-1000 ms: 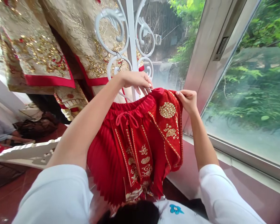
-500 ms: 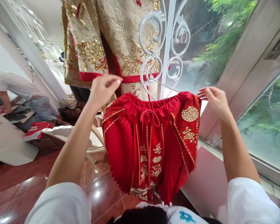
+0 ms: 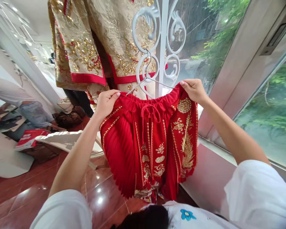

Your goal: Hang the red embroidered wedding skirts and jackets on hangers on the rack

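A red pleated skirt (image 3: 121,143) with gold embroidery and a tied drawstring bow hangs from a thin wire hanger (image 3: 162,84). The hanger's hook is up at the white scrolled metal stand (image 3: 163,44). My left hand (image 3: 106,103) pinches the gathered waistband at its left end, thumb on top. At the opposite end, my right hand (image 3: 194,90) grips the waistband, with its fingers partly hidden behind the cloth. Behind the stand hangs a cream garment (image 3: 119,38) with gold beading and red trim.
Glass windows (image 3: 219,41) with metal frames stand close on the right, above a pale ledge (image 3: 205,168). To the left are a white chair-like piece (image 3: 64,140), a red box (image 3: 30,138) and a brown bag (image 3: 70,117). A bending person (image 3: 11,92) works at far left.
Both hands, previously apart from the waistband or beside it, are now closed on its two ends. My right hand has moved inward and up. The skirt's right panel hangs flatter.
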The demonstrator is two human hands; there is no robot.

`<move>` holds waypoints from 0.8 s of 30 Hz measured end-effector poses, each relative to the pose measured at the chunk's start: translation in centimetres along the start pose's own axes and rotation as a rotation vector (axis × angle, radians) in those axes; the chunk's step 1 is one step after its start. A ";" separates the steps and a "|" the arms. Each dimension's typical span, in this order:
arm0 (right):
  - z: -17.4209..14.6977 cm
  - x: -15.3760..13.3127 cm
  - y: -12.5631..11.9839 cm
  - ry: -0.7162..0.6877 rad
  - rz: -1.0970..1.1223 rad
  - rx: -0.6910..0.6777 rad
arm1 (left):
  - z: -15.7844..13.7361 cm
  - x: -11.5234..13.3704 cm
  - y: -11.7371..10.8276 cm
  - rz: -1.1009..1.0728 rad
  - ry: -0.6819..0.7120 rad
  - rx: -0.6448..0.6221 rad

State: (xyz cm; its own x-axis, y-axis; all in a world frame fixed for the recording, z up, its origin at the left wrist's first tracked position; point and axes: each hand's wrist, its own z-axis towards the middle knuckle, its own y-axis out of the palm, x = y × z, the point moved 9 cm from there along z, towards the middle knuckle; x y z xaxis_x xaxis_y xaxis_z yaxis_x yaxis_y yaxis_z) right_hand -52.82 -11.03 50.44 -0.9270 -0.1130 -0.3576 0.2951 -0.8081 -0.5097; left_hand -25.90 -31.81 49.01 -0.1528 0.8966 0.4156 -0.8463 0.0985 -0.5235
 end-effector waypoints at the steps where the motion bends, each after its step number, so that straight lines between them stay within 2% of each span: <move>1: 0.3 0.2 -0.3 0.020 0.036 0.024 | 0.1 -0.2 0.1 -0.016 -0.003 0.001; 3: 0.7 0.7 -0.2 0.057 0.099 0.001 | 0.2 -0.2 0.6 -0.012 -0.009 -0.048; 6: 0.8 1.1 1.7 0.093 0.103 -0.231 | -0.5 1.0 1.4 0.090 0.007 -0.141; 7: 0.6 1.0 2.2 0.088 0.069 -0.288 | -1.1 1.8 1.0 0.134 0.023 -0.105; 8: 0.3 0.6 2.2 0.072 0.018 -0.288 | -1.8 2.6 0.3 0.179 0.040 -0.019; 10: -0.4 -0.9 1.2 0.021 -0.115 -0.104 | -3.9 4.5 -1.0 0.266 0.065 0.195; 12: -2.4 -3.3 0.3 -0.038 -0.252 0.147 | -6.5 6.1 -0.5 0.320 0.077 0.293; 13: -3.7 -4.6 0.4 -0.075 -0.313 0.242 | -7.4 6.5 0.6 0.318 0.070 0.271; 15: -6.5 -7.3 2.1 -0.181 -0.433 0.338 | -8.8 6.9 3.4 0.286 0.031 0.161; 18: -9.1 -9.8 5.7 -0.313 -0.558 0.302 | -9.2 6.9 6.0 0.263 -0.044 0.075; 21: -9.3 -10.4 7.1 -0.353 -0.583 0.191 | -8.6 6.9 5.7 0.156 -0.058 0.031; 24: -8.6 -10.5 6.1 -0.402 -0.538 0.111 | -7.9 6.9 5.0 0.040 -0.036 -0.120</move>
State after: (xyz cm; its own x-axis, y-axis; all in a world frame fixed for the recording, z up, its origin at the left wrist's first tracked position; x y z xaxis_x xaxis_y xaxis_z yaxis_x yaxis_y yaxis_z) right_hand -39.28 -9.83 44.30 -0.9584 0.1328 0.2526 -0.2367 -0.8643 -0.4438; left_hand -27.14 -21.74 43.35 -0.2054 0.8852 0.4173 -0.7720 0.1155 -0.6250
